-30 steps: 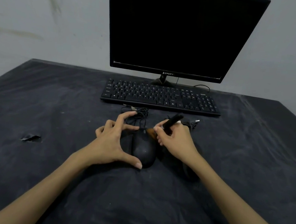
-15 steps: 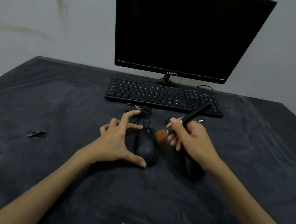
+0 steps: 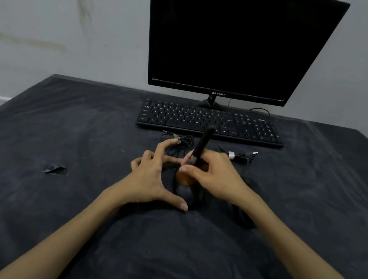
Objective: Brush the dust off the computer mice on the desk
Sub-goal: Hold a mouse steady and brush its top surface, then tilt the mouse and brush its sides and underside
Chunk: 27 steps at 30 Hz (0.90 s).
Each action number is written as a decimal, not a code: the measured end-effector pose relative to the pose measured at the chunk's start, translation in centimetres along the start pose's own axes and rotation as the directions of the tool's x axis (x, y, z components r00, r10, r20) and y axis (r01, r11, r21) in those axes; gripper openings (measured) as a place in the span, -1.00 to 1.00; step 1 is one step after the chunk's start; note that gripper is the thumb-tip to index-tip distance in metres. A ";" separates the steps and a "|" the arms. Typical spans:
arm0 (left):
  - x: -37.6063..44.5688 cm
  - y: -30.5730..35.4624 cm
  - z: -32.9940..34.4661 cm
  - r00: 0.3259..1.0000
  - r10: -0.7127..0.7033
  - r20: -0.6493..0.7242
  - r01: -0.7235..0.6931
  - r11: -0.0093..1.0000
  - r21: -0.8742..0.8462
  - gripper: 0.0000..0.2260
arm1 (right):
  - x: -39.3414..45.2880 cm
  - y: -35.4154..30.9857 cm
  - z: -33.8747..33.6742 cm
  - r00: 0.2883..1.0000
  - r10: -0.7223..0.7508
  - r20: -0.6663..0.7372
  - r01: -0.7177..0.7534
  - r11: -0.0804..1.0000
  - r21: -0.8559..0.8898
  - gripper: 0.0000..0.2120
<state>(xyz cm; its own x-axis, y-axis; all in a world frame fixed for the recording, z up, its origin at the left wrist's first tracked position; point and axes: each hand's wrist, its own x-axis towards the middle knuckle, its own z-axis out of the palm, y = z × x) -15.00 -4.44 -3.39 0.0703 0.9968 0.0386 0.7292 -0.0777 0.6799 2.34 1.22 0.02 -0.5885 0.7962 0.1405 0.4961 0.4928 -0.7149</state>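
- The right hand [image 3: 215, 178] pinched a black-handled brush [image 3: 201, 144] between thumb and curled fingers [image 3: 187, 161], its handle tilting up toward the keyboard [image 3: 209, 123].
- The brush's orange-brown bristles [image 3: 184, 177] touched the front of a black computer mouse [image 3: 186, 193] lying on the tabletop [image 3: 59, 206] between both hands.
- The left hand [image 3: 150, 176] rested beside the mouse with fingers spread, its thumb [image 3: 177, 202] against the mouse's near-left edge.
- A second dark mouse [image 3: 244, 217] lay just right of the right wrist, mostly hidden.
- Two bundled cables [image 3: 240, 156] lay between the hands and keyboard.
- A dark monitor [image 3: 232, 42] stood behind the keyboard.
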 end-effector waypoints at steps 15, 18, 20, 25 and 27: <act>0.0 0.0 0.1 1.000 0.000 -0.021 0.000 1.000 -0.016 0.16 | -2.2 -0.2 0.3 0.989 0.110 -0.099 -0.093 0.982 0.166 -0.95; 0.0 0.0 0.0 1.000 0.001 -0.008 -0.001 1.000 -0.027 0.16 | -2.4 -0.5 -1.0 0.997 0.081 -0.016 -0.074 0.959 0.273 -0.95; 0.0 0.1 0.0 1.000 0.002 -0.003 -0.002 1.000 -0.022 0.15 | -2.0 -0.1 -2.0 0.985 0.109 -0.136 -0.063 0.950 0.305 -0.94; -0.1 0.1 0.0 1.000 0.009 -0.005 -0.009 1.000 -0.023 0.15 | -2.7 0.5 -0.2 0.953 0.150 -0.264 -0.099 0.976 0.196 -0.93; -0.1 0.0 0.0 1.000 0.017 0.004 -0.017 1.000 -0.022 0.15 | -3.5 0.4 0.0 0.979 0.154 -0.131 -0.113 0.954 0.278 -0.94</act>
<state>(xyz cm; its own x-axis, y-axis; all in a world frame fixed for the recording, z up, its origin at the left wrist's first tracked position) -15.01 -4.50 -3.36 0.0855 0.9952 0.0470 0.7130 -0.0941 0.6949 4.62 -1.39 -0.71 -0.4168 0.9014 0.1172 0.3624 0.2830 -0.8880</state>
